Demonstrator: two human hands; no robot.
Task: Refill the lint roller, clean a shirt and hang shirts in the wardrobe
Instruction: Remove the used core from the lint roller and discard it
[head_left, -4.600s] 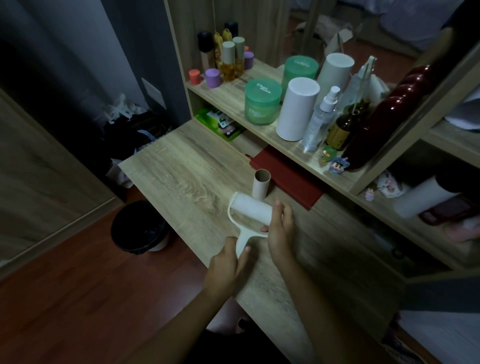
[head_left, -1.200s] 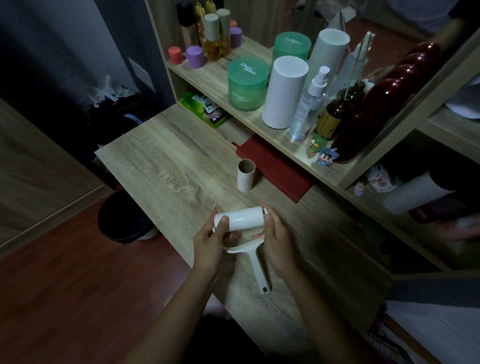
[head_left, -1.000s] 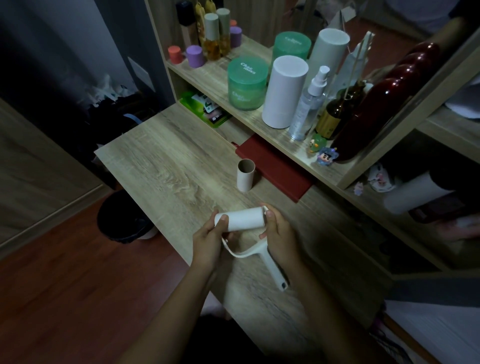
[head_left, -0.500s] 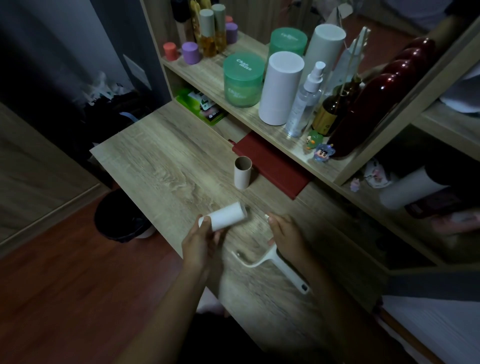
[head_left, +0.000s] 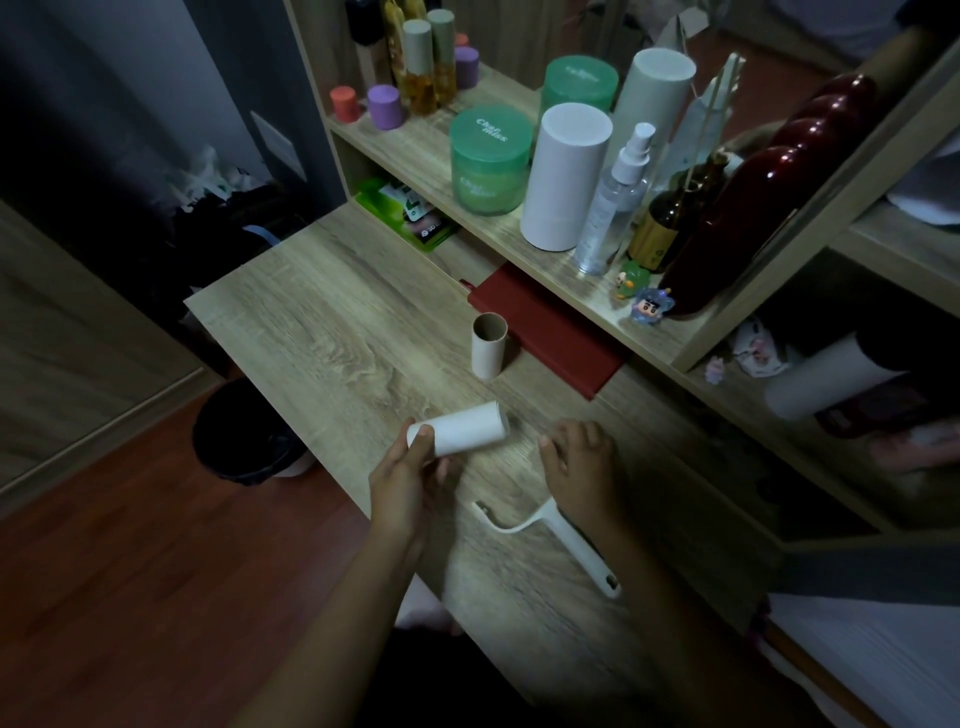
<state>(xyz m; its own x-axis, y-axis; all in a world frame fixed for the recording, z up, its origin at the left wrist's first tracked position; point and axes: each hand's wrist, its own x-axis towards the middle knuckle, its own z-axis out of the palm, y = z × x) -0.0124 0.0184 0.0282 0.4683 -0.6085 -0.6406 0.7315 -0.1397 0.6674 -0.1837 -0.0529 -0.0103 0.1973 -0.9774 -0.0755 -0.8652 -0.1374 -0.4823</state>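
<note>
**Surface set, roll in hand, frame waiting**

Wooden surface (head_left: 322, 322) under your hands carries the bare roller frame (head_left: 553, 535). It lies flat just behind your right hand (head_left: 582, 465), fork toward your left, handle trailing back beside your right forearm. That hand's fingers (head_left: 548, 447) are loose, holding nothing. Your left hand (head_left: 405, 473) wraps its fingers round one end of the fresh roll (head_left: 467, 428). The roll's long axis runs sideways, free end aimed at your right fingers. Your right is nearer the frame, so it looks best placed to lift it. An empty core (head_left: 488, 345) stands beyond both hands.
</note>
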